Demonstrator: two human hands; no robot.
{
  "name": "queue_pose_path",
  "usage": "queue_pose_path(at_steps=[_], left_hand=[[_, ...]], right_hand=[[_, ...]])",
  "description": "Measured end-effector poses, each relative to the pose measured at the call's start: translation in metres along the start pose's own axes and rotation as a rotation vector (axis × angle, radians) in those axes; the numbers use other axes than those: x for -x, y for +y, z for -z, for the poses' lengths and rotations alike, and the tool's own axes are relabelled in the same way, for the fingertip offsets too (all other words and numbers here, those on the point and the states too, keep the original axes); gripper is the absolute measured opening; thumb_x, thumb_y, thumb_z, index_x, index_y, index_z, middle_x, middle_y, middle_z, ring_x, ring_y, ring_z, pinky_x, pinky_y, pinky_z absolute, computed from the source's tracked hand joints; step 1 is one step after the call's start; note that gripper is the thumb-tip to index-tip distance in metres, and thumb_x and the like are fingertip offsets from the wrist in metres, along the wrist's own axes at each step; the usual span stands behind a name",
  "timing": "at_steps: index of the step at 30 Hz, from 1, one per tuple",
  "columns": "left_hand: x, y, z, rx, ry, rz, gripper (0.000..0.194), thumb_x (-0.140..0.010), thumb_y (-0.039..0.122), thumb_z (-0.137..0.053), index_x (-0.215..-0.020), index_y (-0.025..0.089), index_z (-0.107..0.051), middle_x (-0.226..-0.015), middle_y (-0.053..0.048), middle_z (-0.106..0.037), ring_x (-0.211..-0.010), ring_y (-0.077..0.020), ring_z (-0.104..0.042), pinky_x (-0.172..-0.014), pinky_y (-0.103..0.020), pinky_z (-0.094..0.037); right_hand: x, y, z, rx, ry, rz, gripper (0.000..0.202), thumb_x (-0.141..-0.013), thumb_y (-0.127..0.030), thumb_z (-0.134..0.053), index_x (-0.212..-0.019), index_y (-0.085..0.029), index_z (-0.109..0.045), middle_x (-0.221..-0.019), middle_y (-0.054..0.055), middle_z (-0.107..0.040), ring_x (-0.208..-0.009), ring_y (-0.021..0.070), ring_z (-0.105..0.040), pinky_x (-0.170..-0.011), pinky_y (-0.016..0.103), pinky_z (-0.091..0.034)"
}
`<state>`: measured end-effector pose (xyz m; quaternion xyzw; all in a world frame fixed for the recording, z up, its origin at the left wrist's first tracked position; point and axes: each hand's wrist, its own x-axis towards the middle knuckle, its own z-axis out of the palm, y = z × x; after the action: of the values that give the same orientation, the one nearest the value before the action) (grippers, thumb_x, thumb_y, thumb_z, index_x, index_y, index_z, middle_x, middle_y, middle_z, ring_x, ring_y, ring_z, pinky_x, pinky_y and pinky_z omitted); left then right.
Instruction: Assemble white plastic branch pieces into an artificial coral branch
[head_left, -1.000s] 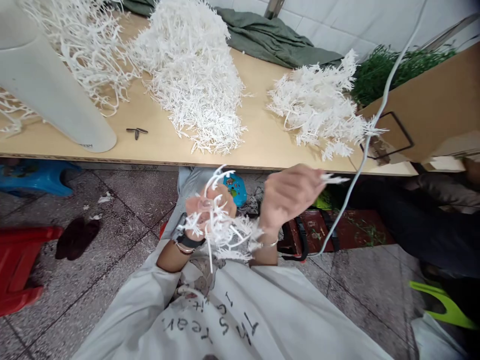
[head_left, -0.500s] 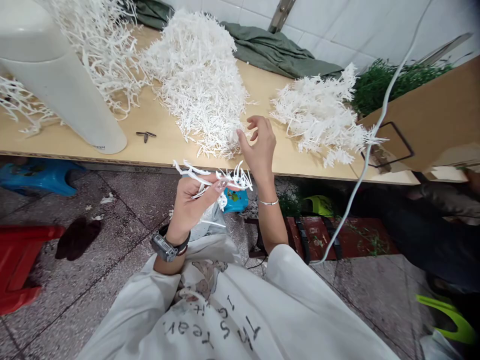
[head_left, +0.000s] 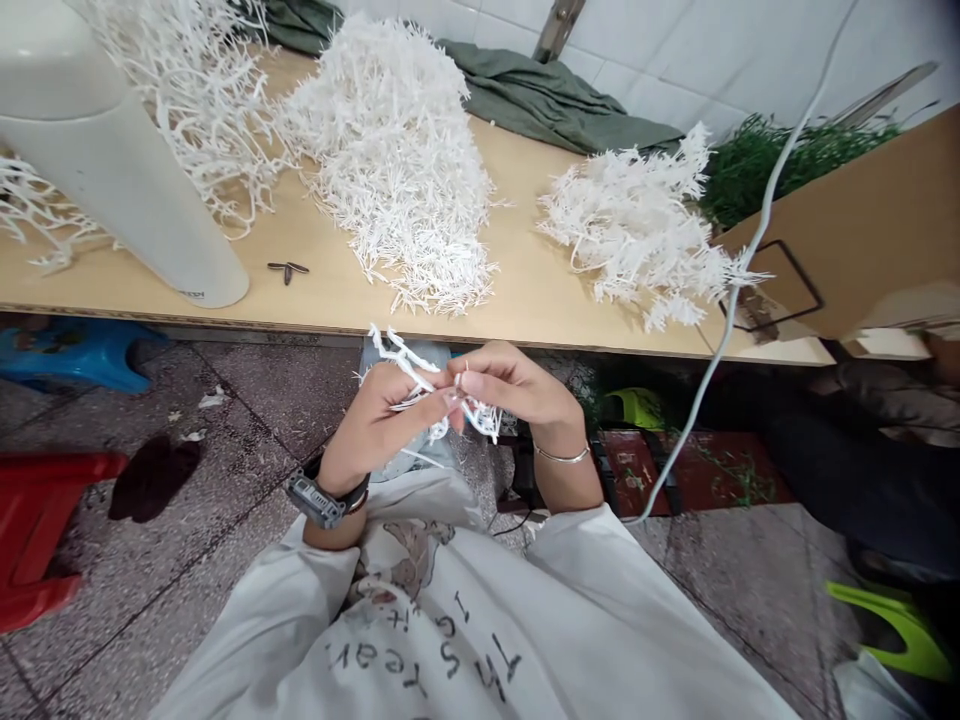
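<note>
At the far left a red stool [head_left: 45, 520] stands on the floor, below and nearer than a blue stool [head_left: 82, 355]. On the table [head_left: 532, 290] above them, a white bottle [head_left: 150, 190] stands in front of a loose tangle of white strands [head_left: 217, 130]. Three small dark pieces [head_left: 288, 270] lie touching one another to the bottle's right.

Next comes the left hand [head_left: 386, 415], a watch [head_left: 319, 498] on its wrist, in front of the table edge and over the person's lap. Its fingers are curled and its thumb is pressed in, holding a white branching piece [head_left: 405, 355] whose stems stick out past the knuckles toward the table. Beyond it, a dense white pile [head_left: 420, 180] covers the middle of the tabletop.

The right hand [head_left: 521, 395] meets the left, thumb and forefinger nearly together in a narrow pinch on the same white piece; its other fingers are folded and partly hidden. A bracelet [head_left: 562, 455] circles this wrist. Farther right lie a smaller white pile [head_left: 637, 220], a pale cable [head_left: 716, 350] passing in front of its edge, and a cardboard box [head_left: 870, 220] beside green sprigs [head_left: 780, 150].
</note>
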<state>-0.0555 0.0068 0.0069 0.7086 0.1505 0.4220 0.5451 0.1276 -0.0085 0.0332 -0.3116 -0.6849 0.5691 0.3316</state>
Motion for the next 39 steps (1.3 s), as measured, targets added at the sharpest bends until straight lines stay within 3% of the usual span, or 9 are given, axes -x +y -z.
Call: queue_pose_path(at_steps=[4,11,14,19,22,25,27,32,39], left_hand=[[-0.002,-0.003,-0.005,0.142,-0.034,0.1,0.034,-0.086,0.03,-0.057,-0.055,0.015,-0.058,-0.048,0.003,-0.044,-0.045,-0.006,-0.037,-0.047,-0.023,-0.027],[-0.015,-0.013,-0.035,0.886,-0.056,0.308,0.052,-0.063,0.047,-0.072,-0.043,0.018,-0.035,-0.03,0.01,-0.02,-0.026,-0.0021,-0.015,-0.028,-0.018,-0.017],[-0.018,-0.012,-0.04,0.898,0.009,0.347,0.054,-0.061,0.047,-0.073,-0.041,0.019,-0.031,-0.03,0.01,-0.02,-0.024,-0.0017,-0.013,-0.026,-0.018,-0.016],[-0.014,-0.01,-0.032,0.838,0.164,0.121,0.063,-0.063,0.053,-0.069,-0.036,0.02,-0.023,-0.027,0.01,-0.009,-0.022,-0.0036,-0.012,-0.024,-0.02,-0.017],[-0.01,-0.009,-0.024,0.722,0.248,0.045,0.049,-0.073,0.042,-0.066,-0.04,0.019,-0.04,-0.031,0.008,-0.022,-0.025,-0.0041,-0.022,-0.028,-0.02,-0.021],[-0.007,-0.009,-0.02,0.58,0.317,0.049,0.036,-0.08,0.037,-0.063,-0.05,0.018,-0.056,-0.039,0.005,-0.04,-0.03,-0.0039,-0.032,-0.032,-0.02,-0.024],[-0.006,-0.011,-0.019,0.523,0.364,0.023,0.034,-0.082,0.035,-0.062,-0.053,0.018,-0.06,-0.042,0.004,-0.046,-0.033,-0.0041,-0.036,-0.035,-0.021,-0.026],[-0.007,-0.018,-0.017,0.482,0.45,0.002,0.036,-0.086,0.031,-0.058,-0.052,0.018,-0.057,-0.044,0.004,-0.047,-0.037,-0.005,-0.038,-0.041,-0.022,-0.031],[-0.013,-0.015,-0.009,0.343,0.395,0.141,0.041,-0.083,0.038,-0.061,-0.048,0.017,-0.052,-0.049,0.002,-0.045,-0.046,-0.0075,-0.041,-0.045,-0.023,-0.031]], right_hand=[[0.004,0.001,-0.004,-0.041,0.04,0.105,0.039,-0.088,-0.033,-0.055,-0.056,-0.011,-0.057,-0.045,-0.008,-0.029,-0.042,0.0012,-0.022,-0.041,0.02,-0.016],[-0.001,0.023,-0.04,-0.502,0.404,0.298,0.05,-0.081,-0.048,-0.057,-0.046,-0.02,-0.035,-0.037,-0.009,-0.025,-0.03,0.004,-0.018,-0.027,0.019,-0.014],[-0.009,0.024,-0.043,-0.739,0.321,0.44,0.046,-0.089,-0.035,-0.05,-0.048,-0.019,-0.035,-0.038,-0.009,-0.022,-0.028,0.0036,-0.017,-0.025,0.018,-0.014],[-0.005,0.013,-0.012,-1.026,0.167,0.837,0.043,-0.094,-0.036,-0.041,-0.054,-0.02,-0.039,-0.041,-0.008,-0.03,-0.031,0.0019,-0.02,-0.029,0.016,-0.02],[-0.004,0.003,0.01,-0.611,0.558,0.933,0.038,-0.092,-0.032,-0.045,-0.056,-0.021,-0.041,-0.045,-0.008,-0.032,-0.035,0.0037,-0.021,-0.034,0.018,-0.023],[-0.018,0.002,0.025,0.183,1.014,0.525,0.022,-0.086,-0.032,-0.056,-0.067,-0.024,-0.049,-0.056,-0.006,-0.036,-0.047,0.0072,-0.031,-0.046,0.022,-0.031],[-0.031,0.008,0.034,0.621,1.095,0.238,0.012,-0.081,-0.034,-0.062,-0.084,-0.024,-0.056,-0.071,-0.002,-0.047,-0.064,0.0108,-0.043,-0.061,0.026,-0.039],[-0.041,0.02,0.035,0.764,1.026,0.201,0.024,-0.088,-0.04,-0.051,-0.101,-0.021,-0.057,-0.102,0.006,-0.058,-0.082,0.0124,-0.051,-0.075,0.029,-0.042],[-0.009,0.001,-0.007,0.083,0.216,0.093,0.055,-0.09,-0.058,-0.032,-0.068,-0.016,-0.059,-0.056,-0.002,-0.052,-0.049,0.0057,-0.046,-0.047,0.021,-0.036]])
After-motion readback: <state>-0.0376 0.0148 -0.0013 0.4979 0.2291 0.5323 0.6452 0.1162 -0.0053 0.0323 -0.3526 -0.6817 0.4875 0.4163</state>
